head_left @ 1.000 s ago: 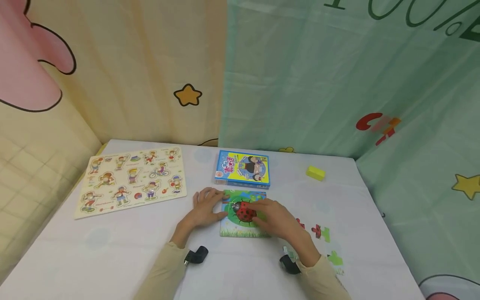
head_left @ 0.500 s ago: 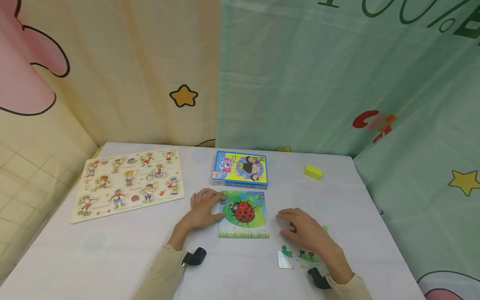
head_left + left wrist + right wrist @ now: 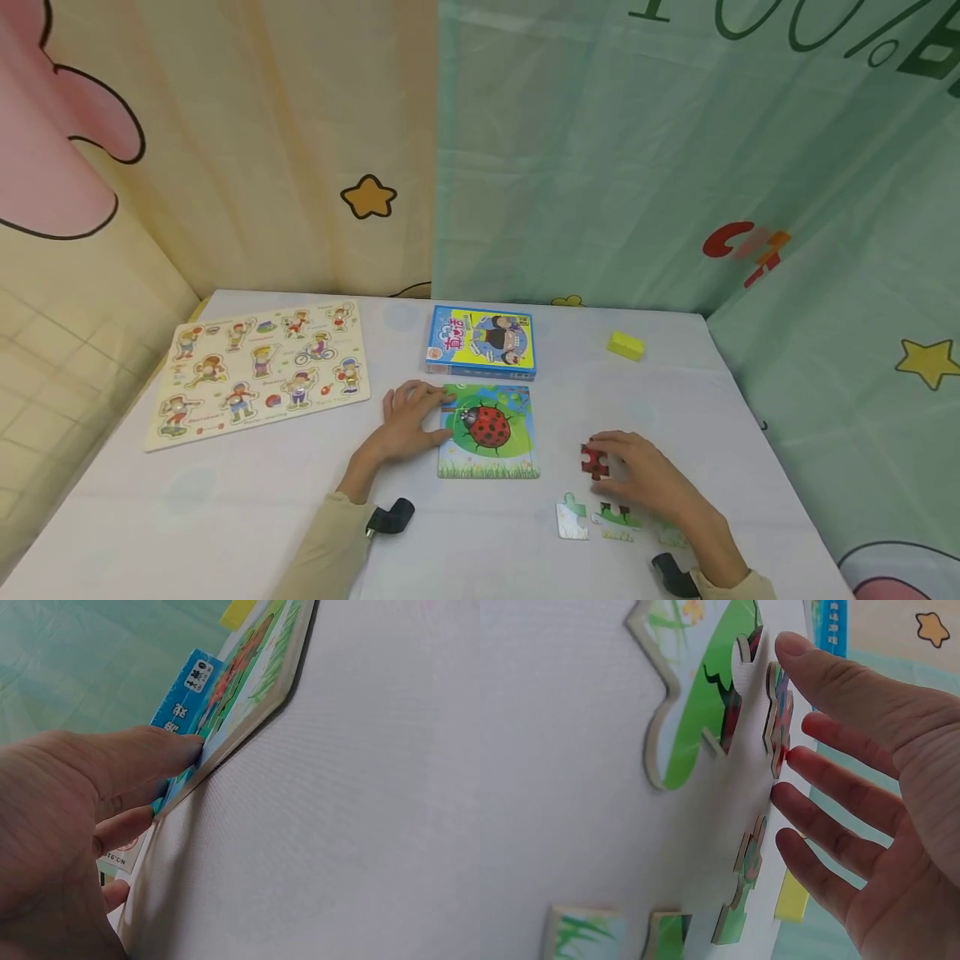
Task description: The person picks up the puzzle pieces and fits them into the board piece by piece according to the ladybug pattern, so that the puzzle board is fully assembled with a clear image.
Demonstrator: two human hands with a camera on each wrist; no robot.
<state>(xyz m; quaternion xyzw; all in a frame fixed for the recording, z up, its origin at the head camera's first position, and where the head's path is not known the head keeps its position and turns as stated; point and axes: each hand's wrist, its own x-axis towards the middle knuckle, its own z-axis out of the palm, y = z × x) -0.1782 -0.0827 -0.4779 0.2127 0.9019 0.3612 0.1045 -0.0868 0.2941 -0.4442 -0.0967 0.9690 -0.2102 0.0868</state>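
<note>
A square ladybug puzzle board (image 3: 491, 462) lies flat on the white table. My left hand (image 3: 405, 423) rests at its left edge, thumb and fingertips touching the rim; the left wrist view shows the thumb (image 3: 161, 750) on the board's border. To the right of the board, my right hand (image 3: 648, 479) reaches over a red puzzle piece (image 3: 595, 461), thumb and index finger on either side of it. In the right wrist view its fingers are spread and that piece (image 3: 778, 724) lies beyond the fingertips. Nearer me lie a pale piece (image 3: 572, 518) and a green piece (image 3: 618, 522).
A blue-and-yellow card box (image 3: 482, 340) stands just behind the board. At the left lies a large wooden peg puzzle (image 3: 262, 371) with children figures. A small yellow block (image 3: 626, 345) sits at the back right. Another piece (image 3: 672, 536) is partly behind the right wrist. Curtains hang behind the table.
My right hand has left the ladybug board and moved right and toward me, to the loose pieces. The left hand has stayed at the board's left edge.
</note>
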